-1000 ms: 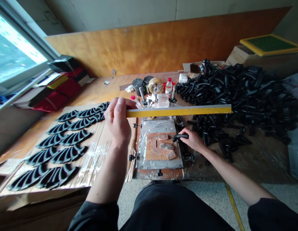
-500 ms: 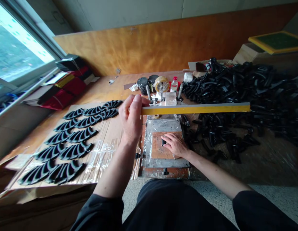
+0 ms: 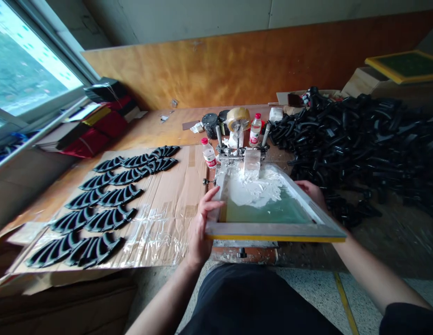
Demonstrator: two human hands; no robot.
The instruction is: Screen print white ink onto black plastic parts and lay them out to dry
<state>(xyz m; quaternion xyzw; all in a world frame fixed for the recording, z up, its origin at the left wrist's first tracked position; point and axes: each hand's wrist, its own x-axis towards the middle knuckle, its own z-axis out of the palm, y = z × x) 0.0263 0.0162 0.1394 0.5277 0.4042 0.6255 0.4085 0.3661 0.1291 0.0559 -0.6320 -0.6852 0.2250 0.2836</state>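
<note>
A screen printing frame [image 3: 272, 229] lies lowered and slightly tilted over the work plate, which is mostly hidden below it. White ink [image 3: 253, 193] is spread thickly over the far part of its green mesh [image 3: 268, 212]. My left hand [image 3: 201, 228] grips the left rail, fingers over the top. My right hand [image 3: 313, 193] is at the right rail, partly covered by the frame; its fingers are mostly hidden, and I cannot tell whether it holds anything. Behind the mesh, a pale block [image 3: 252, 162] hangs from the metal clamp [image 3: 233, 152].
Rows of curved black pieces [image 3: 115, 196] lie on cardboard [image 3: 167, 200] at left. Loose black parts [image 3: 370, 149] are heaped at right. Two red-capped bottles, one left [image 3: 209, 153] and one right [image 3: 255, 130], flank a tape roll [image 3: 238, 119]. Dark pots [image 3: 210, 124] stand behind.
The raised frame has come down over the plate, covering the black piece there. My left hand has lowered with it. My right hand has moved from the plate to the frame's right side.
</note>
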